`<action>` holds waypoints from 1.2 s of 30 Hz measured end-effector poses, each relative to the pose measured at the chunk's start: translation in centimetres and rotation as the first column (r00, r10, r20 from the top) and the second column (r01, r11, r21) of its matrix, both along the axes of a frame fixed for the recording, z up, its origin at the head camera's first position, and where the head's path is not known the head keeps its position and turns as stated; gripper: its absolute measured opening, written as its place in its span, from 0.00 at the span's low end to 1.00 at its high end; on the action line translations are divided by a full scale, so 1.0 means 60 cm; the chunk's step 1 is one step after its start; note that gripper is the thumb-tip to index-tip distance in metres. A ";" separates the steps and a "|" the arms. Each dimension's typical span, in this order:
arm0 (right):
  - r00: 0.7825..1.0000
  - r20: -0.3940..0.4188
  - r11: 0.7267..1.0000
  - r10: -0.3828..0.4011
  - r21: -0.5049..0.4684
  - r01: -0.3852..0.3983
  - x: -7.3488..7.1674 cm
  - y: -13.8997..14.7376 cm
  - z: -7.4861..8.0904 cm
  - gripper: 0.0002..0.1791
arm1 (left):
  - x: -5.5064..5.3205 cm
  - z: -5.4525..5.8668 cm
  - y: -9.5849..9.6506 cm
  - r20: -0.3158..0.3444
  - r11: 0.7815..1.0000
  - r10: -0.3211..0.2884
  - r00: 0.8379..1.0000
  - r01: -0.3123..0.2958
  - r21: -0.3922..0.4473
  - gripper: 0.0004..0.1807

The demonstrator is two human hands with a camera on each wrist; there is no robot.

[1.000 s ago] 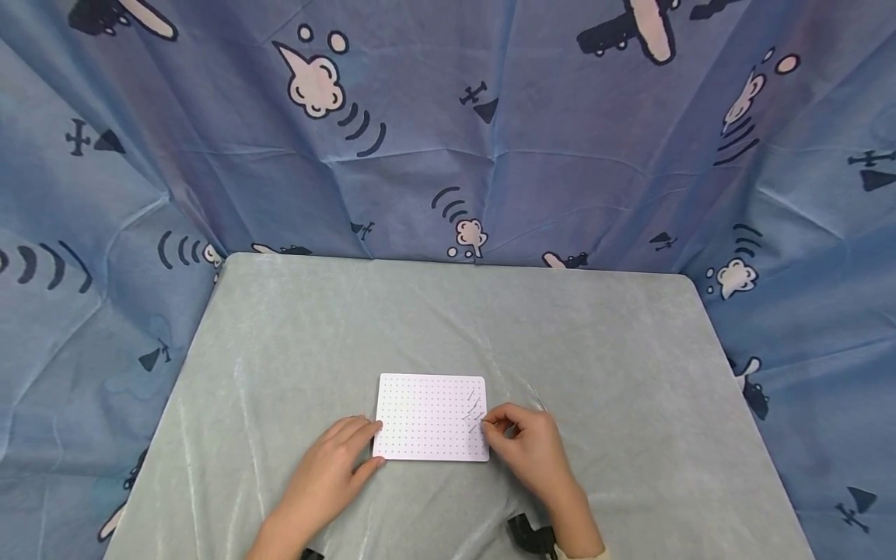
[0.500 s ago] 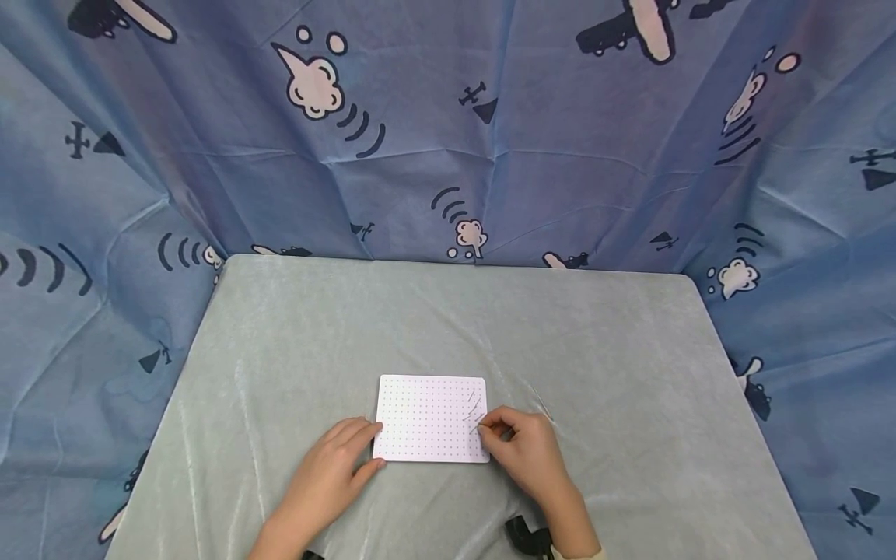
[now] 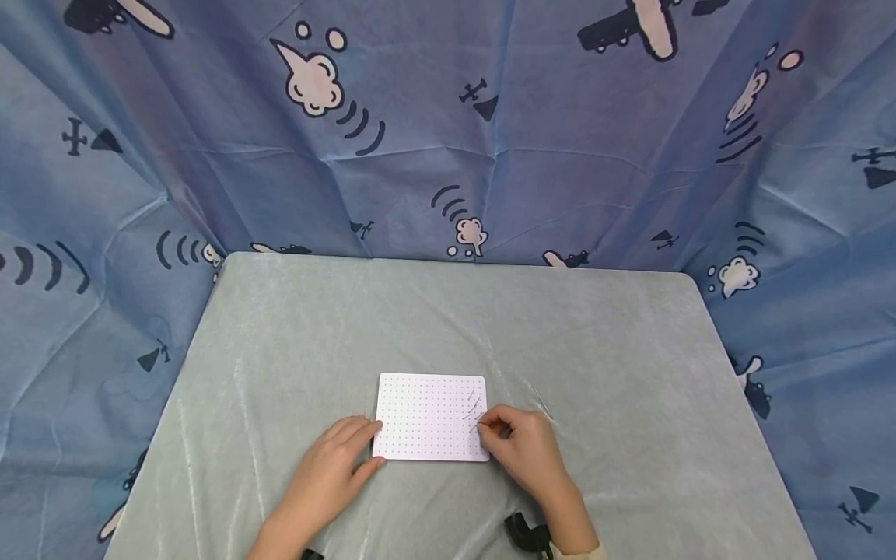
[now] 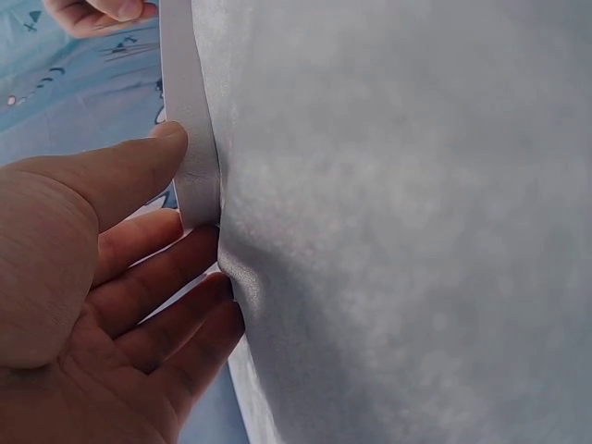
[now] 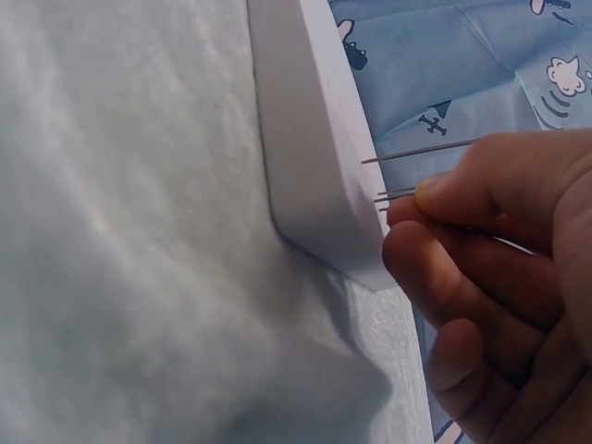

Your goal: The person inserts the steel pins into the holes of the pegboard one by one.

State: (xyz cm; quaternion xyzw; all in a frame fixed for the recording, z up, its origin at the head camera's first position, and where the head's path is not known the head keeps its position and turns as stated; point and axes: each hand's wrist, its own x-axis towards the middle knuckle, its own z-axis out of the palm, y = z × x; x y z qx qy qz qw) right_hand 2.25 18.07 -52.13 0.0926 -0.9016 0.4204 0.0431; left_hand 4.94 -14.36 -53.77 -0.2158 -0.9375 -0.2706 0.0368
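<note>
Board (image 3: 423, 416) lies flat on the near half of the tabletop (image 3: 595, 334), between the two hands, its white face covered with even rows of small dots. Nearest of all, at the bottom of the head view, a cream cuff (image 3: 579, 554) shows at the right wrist, with a black device (image 3: 518, 531) beside it.

The left hand (image 3: 336, 459) comes in from the left, its fingers apart and gently bent. The thumb touches the board's near left corner and the forefinger rests on the left edge, a little farther up. In the left wrist view the other fingers spread loosely just beside the board.

The right hand (image 3: 525, 447) is at the board's right edge, thumb and forefinger together, pinching a thin pin (image 5: 396, 193), with the remaining fingers bent in. Whether the pinch takes in more than one, or the tip is seated in the board, I cannot tell. Other pins (image 5: 421, 152), slim and metallic, stand close by; in the head view they show as short slanting lines on the board's right part.

Beyond the board the tabletop runs on in pale grey-green fabric with light creases. Along its far edge and both sides hangs a blue curtain (image 3: 420, 93), printed with pale clouds, dark arcs and plane-like shapes.
</note>
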 end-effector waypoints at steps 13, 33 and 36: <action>1.000 -0.024 0.998 0.006 0.057 -0.005 -0.005 -0.002 -0.002 0.16 | -0.002 0.005 0.001 -0.004 1.000 -0.007 1.000 0.007 0.004 0.31; 0.999 0.037 0.998 0.026 0.058 -0.028 -0.003 0.004 0.004 0.12 | -0.001 0.005 0.001 -0.015 1.000 -0.006 1.000 0.006 0.012 0.31; 0.998 0.056 0.996 0.015 0.091 -0.020 -0.003 0.011 0.009 0.12 | -0.001 0.002 0.000 -0.032 1.000 -0.005 0.999 0.006 0.009 0.31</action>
